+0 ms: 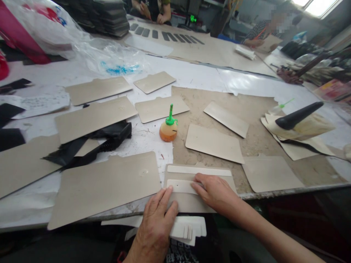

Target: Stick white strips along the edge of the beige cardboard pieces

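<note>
My left hand (157, 219) lies flat on the near edge of a beige card panel (189, 202) at the table's front, fingertips touching a white strip (179, 186) laid across it. My right hand (215, 191) presses the right end of that same strip with its fingers. A second white strip (199, 170) lies along the panel's far edge. A stack of white strips (189, 229) sits on my lap under the left hand. An orange glue bottle with a green nozzle (169, 128) stands upright just beyond.
Several beige panels (105, 188) lie spread over the table, with black material (109, 137) at left and a black cone-shaped tool (297, 115) at right. Plastic bags (41, 25) sit far left. Other people's hands (161, 16) work at the far side.
</note>
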Motion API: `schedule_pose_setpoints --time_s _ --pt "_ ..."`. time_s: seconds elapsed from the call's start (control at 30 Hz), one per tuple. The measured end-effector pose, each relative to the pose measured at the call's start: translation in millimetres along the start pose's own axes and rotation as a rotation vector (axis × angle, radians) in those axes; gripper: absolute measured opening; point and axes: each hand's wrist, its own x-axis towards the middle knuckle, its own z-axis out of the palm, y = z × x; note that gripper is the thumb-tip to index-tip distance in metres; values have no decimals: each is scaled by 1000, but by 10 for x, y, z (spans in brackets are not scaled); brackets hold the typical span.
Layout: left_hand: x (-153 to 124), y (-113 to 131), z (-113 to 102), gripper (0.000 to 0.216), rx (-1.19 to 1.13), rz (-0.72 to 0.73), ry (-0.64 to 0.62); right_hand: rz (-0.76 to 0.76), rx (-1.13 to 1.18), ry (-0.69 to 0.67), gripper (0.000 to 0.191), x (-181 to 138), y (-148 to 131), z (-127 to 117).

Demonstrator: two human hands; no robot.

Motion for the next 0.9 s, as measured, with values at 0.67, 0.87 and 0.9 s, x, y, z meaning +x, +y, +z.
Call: schedule_pose_setpoints --time_s 0.67,0.87,0.9 --pt "45 -11 -15 27 47 2 -23 16 -45 3 21 15 -41 -20" --pt "41 -28 -2 26 46 21 -30 19 -56 -3 22 9 -35 -19" --pt "40 -31 0 27 46 21 -32 19 -56 -4 21 10 -34 -20"
